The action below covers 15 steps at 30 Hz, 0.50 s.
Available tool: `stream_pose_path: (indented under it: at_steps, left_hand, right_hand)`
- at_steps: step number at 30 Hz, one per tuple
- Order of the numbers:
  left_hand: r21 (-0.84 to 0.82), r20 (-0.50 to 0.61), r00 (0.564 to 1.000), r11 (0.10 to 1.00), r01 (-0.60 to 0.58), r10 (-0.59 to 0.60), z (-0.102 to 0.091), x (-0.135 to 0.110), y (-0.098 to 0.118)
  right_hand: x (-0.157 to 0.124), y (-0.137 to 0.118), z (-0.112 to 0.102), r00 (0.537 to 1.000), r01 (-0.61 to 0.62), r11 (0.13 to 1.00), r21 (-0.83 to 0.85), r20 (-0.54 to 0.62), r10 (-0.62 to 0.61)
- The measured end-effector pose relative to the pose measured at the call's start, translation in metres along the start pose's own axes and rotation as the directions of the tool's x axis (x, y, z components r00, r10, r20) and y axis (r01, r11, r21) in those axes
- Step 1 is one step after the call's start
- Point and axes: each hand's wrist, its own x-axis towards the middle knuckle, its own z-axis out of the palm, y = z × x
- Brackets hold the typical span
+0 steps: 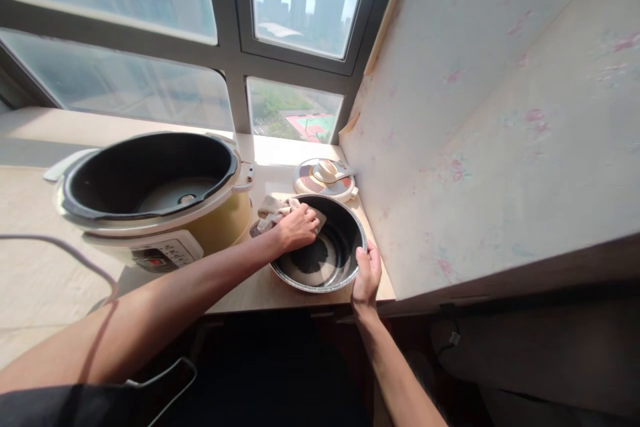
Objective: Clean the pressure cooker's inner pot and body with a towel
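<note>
The left hand (299, 227) has its grip closed over a crumpled pale cloth (270, 209), fingers curled and pressing it against the far left rim of a dark inner pot (346, 235). Part of the cloth spills outward over the rim toward the left. The right hand (367, 273) takes the pot's near right rim, its grip pinched on the edge with the thumb on the inside and the fingers wrapped outside.

The inner pot sits upright on the worktop (30, 267), at its near right corner, close to the front edge and just beside the wall panel (500, 113) that closes off the right side. Its inside is dark with a shiny base.

Just behind the pot, in the back right corner of the worktop, lies a round pale lid (325, 177), knob side up. To the left of the pot stands a large yellow-and-white cooker body (225, 220), open at the top, with a dark hollow interior and a control panel (165, 253) facing the front edge. A thin cord (75, 253) loops across the worktop to the left of the cooker.

Along the back edge runs a window (300, 0) showing tall buildings and sky.
</note>
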Motion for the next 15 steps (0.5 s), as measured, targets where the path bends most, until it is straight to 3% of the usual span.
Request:
stream_pose_path:
  at_steps: [4,7,11,15]
  left_hand:
    - [0.011,-0.100,0.991,0.996,-0.088,0.089,-0.002,0.002,-0.011]
    - [0.057,-0.199,0.975,0.994,-0.090,0.099,-0.005,0.003,-0.018]
    - [0.046,-0.303,0.952,0.997,0.061,-0.044,-0.002,0.008,-0.018]
    - [-0.007,-0.290,0.929,0.971,0.238,-0.230,0.001,0.018,-0.007]
  right_hand:
    - [0.003,0.001,-0.003,0.999,0.035,0.999,-0.033,0.030,-0.034]
    - [0.002,0.002,-0.003,0.999,0.042,0.999,-0.032,0.020,-0.041]
    - [0.002,0.004,-0.003,0.999,0.042,0.998,-0.042,0.020,-0.042]
    - [0.003,0.005,-0.004,0.999,0.048,0.997,-0.064,0.013,-0.048]
